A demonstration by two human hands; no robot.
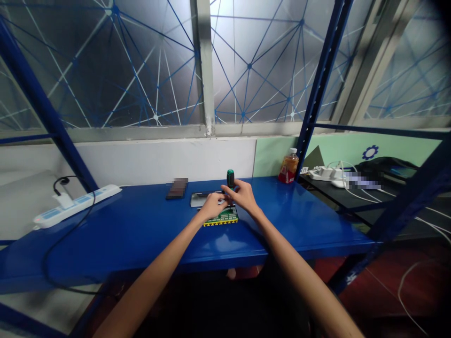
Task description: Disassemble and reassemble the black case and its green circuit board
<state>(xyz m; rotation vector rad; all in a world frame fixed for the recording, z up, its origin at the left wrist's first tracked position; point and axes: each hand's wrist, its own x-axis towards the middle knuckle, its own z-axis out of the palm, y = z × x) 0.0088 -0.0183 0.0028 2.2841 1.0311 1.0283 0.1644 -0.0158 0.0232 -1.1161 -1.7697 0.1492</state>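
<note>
A screwdriver (230, 178) with a green and black handle stands nearly upright over a green circuit board (225, 217). My right hand (244, 196) grips its handle from the right side. My left hand (213, 207) rests over the board's left part, fingers drawn together close to the screwdriver's lower end. Whatever those fingers pinch is hidden. Yellow, toothed edging runs along the board's near side. Just behind my left hand lies a flat silver-grey piece (197, 200), partly covered by the hand. The screwdriver's tip cannot be made out clearly.
On the blue table (141, 234), a dark phone-like slab (177, 188) lies at the back. A white power strip (79, 205) with a black cable is at left. A drink bottle (289, 166) stands by the right post (317, 80). Chargers and cables (327, 173) occupy the black side table.
</note>
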